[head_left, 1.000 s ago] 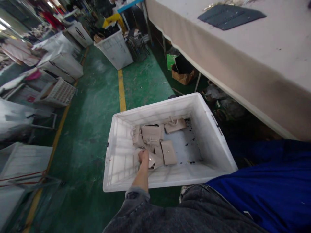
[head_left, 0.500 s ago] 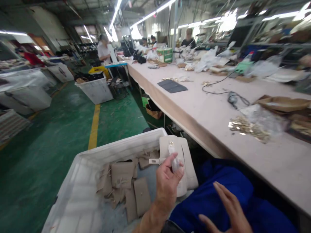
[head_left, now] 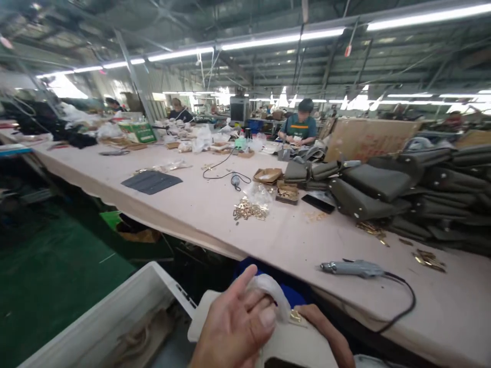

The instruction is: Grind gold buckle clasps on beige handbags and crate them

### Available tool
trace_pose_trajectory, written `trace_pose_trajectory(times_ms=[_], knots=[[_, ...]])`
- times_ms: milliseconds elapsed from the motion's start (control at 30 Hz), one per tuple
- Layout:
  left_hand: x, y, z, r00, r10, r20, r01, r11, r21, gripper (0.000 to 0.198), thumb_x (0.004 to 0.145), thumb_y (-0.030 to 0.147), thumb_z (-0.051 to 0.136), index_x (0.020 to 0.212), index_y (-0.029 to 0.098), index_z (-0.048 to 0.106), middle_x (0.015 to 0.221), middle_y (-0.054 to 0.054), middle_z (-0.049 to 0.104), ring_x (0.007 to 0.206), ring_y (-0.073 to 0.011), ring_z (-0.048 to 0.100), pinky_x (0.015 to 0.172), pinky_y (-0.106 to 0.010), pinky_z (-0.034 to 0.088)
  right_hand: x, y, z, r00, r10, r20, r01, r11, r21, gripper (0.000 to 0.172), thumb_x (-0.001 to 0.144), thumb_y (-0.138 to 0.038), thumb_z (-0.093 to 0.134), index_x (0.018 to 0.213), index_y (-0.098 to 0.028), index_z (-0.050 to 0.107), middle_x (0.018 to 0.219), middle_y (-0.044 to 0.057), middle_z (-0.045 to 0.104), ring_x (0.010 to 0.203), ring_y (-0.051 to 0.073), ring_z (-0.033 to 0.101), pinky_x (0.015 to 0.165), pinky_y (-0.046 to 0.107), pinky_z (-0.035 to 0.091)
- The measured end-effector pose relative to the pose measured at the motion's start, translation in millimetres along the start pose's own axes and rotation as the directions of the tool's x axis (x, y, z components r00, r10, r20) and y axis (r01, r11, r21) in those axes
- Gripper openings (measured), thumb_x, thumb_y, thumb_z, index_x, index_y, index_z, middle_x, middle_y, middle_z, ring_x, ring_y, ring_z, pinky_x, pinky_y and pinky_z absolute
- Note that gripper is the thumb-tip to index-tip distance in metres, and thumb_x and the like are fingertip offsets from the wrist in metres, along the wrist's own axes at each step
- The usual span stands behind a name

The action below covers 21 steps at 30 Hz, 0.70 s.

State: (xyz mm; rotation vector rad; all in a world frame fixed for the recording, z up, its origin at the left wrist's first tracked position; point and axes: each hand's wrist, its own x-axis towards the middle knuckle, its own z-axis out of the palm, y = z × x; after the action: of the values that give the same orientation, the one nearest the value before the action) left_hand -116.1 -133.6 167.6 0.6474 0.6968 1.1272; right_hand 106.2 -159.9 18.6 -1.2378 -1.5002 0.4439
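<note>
A cream handbag (head_left: 303,343) is close in front of me at the bottom of the view. Its arched handle (head_left: 276,292) is wrapped in whitish plastic and joined to the bag by gold hardware (head_left: 295,316). My left hand (head_left: 236,324) is closed round this handle, fingers curled under it and thumb across. At the bag's right side, beside the gold fitting, my right hand (head_left: 326,329) grips the edge; part of it is out of view. The bag's lower part is cut off by the frame.
At lower left stands a white plastic bin (head_left: 103,312) with beige pieces inside. The long table (head_left: 199,225) bears gold hardware (head_left: 250,208), an electric screwdriver (head_left: 355,268) with its cord, a dark flat panel (head_left: 151,182) and stacked dark bags (head_left: 376,181). A person (head_left: 301,125) sits across it.
The view has swung right toward the table. My left hand has brought the handbag out of the bin by its handle, and my right hand, open and apart before, now grips the bag.
</note>
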Motion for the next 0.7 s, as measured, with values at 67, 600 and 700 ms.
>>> trace_pose_trajectory(times_ms=[67, 600, 700], knots=[[22.9, -2.2, 0.8, 0.989, -0.151, 0.007, 0.149, 0.983, 0.106, 0.061, 0.068, 0.037, 0.091, 0.125, 0.025, 0.073, 0.119, -0.016, 0.074, 0.118, -0.0368, 0.067, 0.106, -0.053, 0.05, 1.9, 10.4, -12.2, 0.999, 0.041, 0.008, -0.042, 0.994, 0.101, 0.033, 0.092, -0.053, 0.062, 0.112, -0.031, 0.076, 0.104, 0.006, 0.076, 0.092, 0.028, 0.074, 0.079, 0.03, 0.061], [88.0, -39.0, 29.2, 0.972, 0.235, -0.007, -0.113, 0.49, 0.864, 0.037, 0.092, 0.047, 0.064, 0.084, 0.014, 0.08, 0.063, -0.002, 0.059, 0.056, -0.0117, 0.05, 0.051, -0.022, 0.039, 35.4, 41.6, -33.8, 0.854, 0.512, 0.095, -0.52, 0.831, 0.197, 0.048, 0.085, -0.062, 0.068, 0.107, -0.021, 0.08, 0.107, 0.01, 0.075, 0.101, 0.03, 0.071, 0.085, 0.029, 0.06], [99.5, -45.4, 28.3, 0.99, 0.091, -0.104, 0.018, 0.662, 0.75, 0.052, 0.093, 0.058, 0.057, 0.099, 0.01, 0.077, 0.061, -0.003, 0.063, 0.043, -0.0105, 0.05, 0.04, -0.02, 0.04, 32.6, 53.1, -32.4, 0.844, 0.531, 0.074, -0.532, 0.815, 0.231, 0.05, 0.083, -0.063, 0.07, 0.106, -0.02, 0.08, 0.107, 0.012, 0.075, 0.103, 0.032, 0.07, 0.086, 0.033, 0.06]])
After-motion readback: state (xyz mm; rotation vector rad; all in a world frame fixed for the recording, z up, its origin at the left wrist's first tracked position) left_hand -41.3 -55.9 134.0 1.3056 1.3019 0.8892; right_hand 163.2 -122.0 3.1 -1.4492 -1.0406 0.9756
